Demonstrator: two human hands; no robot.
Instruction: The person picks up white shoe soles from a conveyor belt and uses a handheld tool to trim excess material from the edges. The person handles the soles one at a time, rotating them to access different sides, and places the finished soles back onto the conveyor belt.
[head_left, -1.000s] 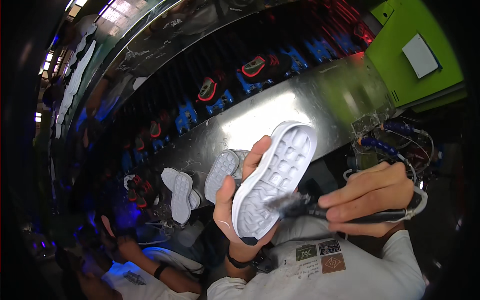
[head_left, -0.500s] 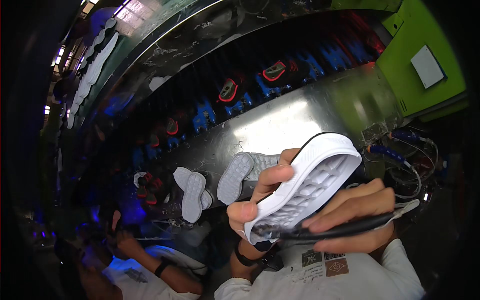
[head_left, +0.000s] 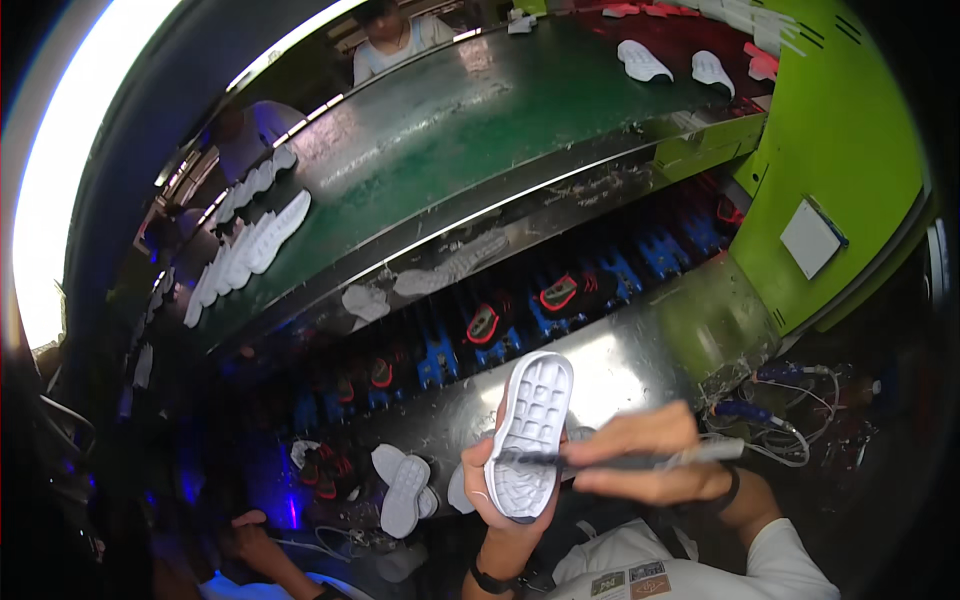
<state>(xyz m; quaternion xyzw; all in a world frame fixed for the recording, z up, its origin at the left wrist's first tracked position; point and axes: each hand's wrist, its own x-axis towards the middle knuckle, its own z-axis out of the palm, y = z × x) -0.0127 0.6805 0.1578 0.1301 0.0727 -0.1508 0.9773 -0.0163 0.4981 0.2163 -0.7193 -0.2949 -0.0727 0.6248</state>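
My left hand (head_left: 482,480) grips a white shoe sole (head_left: 540,395) by its edge, holding it tilted up with the cupped, blocky inner face showing. In my right hand (head_left: 645,450), blurred by motion, is a brush (head_left: 722,450) with a pale handle end. The brush's dark tip crosses the lower inside of the sole and seems to touch it. Behind and left of my left hand, grey-white soles (head_left: 405,495) lie crossed on the metal worktop (head_left: 625,375); another is partly hidden by that hand.
Beyond the worktop, dark shoes with red edging (head_left: 483,323) sit among blue holders (head_left: 438,360). A green belt (head_left: 430,165) above carries white soles (head_left: 642,62). Blue-handled tools with hoses (head_left: 745,410) lie right, near a green panel (head_left: 860,130). A co-worker's hand (head_left: 258,548) shows lower left.
The sole has turned more upright, its inner face now fully visible, and sits farther from the camera. The brush has moved up inside it. The view has tilted up, bringing the belt in.
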